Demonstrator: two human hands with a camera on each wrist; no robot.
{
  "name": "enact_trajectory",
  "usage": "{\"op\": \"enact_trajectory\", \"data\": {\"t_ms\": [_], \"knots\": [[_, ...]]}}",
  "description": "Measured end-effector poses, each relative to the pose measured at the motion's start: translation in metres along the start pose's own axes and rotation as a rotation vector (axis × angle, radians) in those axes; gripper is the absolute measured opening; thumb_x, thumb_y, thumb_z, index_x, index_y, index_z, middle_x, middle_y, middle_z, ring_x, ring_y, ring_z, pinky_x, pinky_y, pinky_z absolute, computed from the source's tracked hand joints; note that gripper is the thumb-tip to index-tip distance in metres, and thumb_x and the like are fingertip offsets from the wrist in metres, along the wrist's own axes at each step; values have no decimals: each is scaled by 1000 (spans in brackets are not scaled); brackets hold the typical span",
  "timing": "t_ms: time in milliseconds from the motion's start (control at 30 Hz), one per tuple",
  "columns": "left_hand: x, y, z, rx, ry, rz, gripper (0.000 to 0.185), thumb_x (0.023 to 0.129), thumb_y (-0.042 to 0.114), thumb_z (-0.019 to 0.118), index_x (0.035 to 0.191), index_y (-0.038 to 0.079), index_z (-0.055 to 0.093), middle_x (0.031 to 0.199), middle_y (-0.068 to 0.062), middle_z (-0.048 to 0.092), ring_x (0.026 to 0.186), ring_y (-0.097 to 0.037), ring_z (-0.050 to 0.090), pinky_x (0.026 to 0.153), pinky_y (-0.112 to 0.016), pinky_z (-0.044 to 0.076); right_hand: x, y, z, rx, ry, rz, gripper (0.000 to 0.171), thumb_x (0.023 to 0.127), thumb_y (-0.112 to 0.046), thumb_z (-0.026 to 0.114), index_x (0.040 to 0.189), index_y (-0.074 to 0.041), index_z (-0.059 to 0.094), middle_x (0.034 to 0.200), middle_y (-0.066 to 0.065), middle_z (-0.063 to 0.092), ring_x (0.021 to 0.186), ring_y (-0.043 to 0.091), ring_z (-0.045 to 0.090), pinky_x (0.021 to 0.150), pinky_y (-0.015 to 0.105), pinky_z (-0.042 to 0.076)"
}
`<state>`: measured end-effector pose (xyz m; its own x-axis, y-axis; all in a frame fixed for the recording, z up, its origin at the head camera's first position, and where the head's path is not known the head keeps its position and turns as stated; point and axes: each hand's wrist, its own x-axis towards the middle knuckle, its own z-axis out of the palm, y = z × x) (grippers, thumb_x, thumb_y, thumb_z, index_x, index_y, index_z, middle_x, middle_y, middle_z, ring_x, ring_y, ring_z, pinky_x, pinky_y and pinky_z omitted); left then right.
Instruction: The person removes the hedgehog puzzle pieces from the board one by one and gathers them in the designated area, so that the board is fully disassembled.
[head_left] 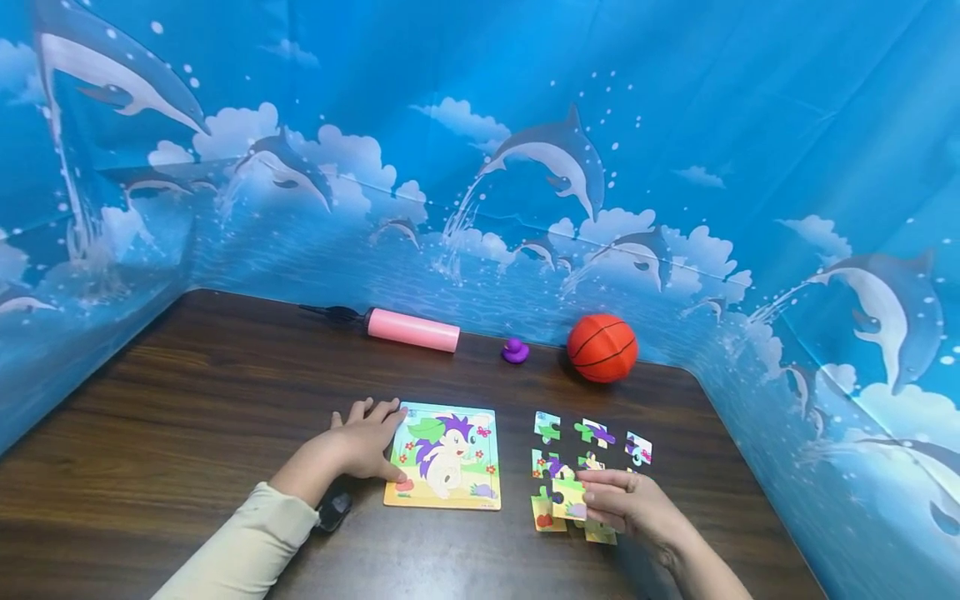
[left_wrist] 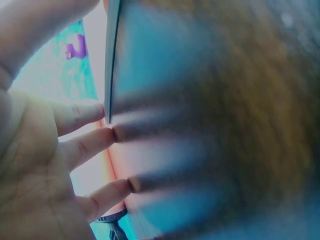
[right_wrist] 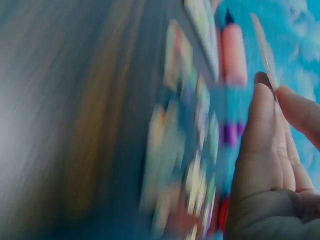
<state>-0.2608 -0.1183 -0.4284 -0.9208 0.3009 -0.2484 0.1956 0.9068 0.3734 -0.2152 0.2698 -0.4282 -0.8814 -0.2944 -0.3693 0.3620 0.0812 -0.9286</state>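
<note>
My left hand [head_left: 363,446] rests at the left edge of a square picture board [head_left: 457,493] printed with a purple-haired hedgehog. Its fingers are spread, with the thumb near the lower left corner; the left wrist view shows fingertips along the board's edge [left_wrist: 111,60]. To the right, my right hand [head_left: 630,504] pinches a jigsaw piece [head_left: 568,500] with green, yellow and purple on it. The right wrist view has that piece edge-on between thumb and fingers. Several loose jigsaw pieces [head_left: 547,427] lie in rows around and beneath this hand, which partly hides some.
Along the back of the dark wooden table [head_left: 225,400] lie a pink hand pump [head_left: 412,329] with a black end, a purple rubber duck [head_left: 514,352] and a small orange basketball [head_left: 602,348]. A blue dolphin-print cloth [head_left: 480,208] rises behind the table and along both sides.
</note>
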Motion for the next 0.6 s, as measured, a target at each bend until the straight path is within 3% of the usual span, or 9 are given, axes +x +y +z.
{"op": "enact_trajectory", "data": {"t_ms": [167, 300, 467, 600], "knots": [[-1, -1, 0, 1, 6, 6, 96, 67, 50, 73, 141, 9, 28, 146, -13, 21, 131, -43, 9, 95, -70, 5, -29, 13, -47, -69, 79, 42, 43, 86, -12, 60, 122, 9, 49, 106, 8, 63, 92, 15, 61, 81, 32, 50], [-1, -3, 0, 7, 10, -1, 95, 68, 49, 73, 141, 9, 28, 146, -14, 21, 131, -44, 9, 95, -70, 4, -41, 20, -73, -126, 123, 54, 45, 86, -15, 59, 122, 10, 49, 106, 6, 62, 94, 15, 60, 81, 31, 50], [-1, -3, -1, 1, 2, -9, 96, 67, 50, 73, 141, 9, 28, 146, -14, 21, 131, -44, 9, 95, -70, 4, -46, 25, -86, -129, 155, 84, 43, 85, -13, 61, 119, 12, 51, 103, 8, 64, 91, 16, 61, 80, 32, 50], [-2, -3, 0, -3, -5, -18, 96, 67, 50, 73, 141, 9, 28, 146, -15, 22, 131, -44, 10, 95, -70, 5, -46, 27, -85, -207, 212, 87, 47, 84, -15, 63, 118, 14, 50, 102, 11, 64, 91, 17, 62, 79, 35, 51]]}}
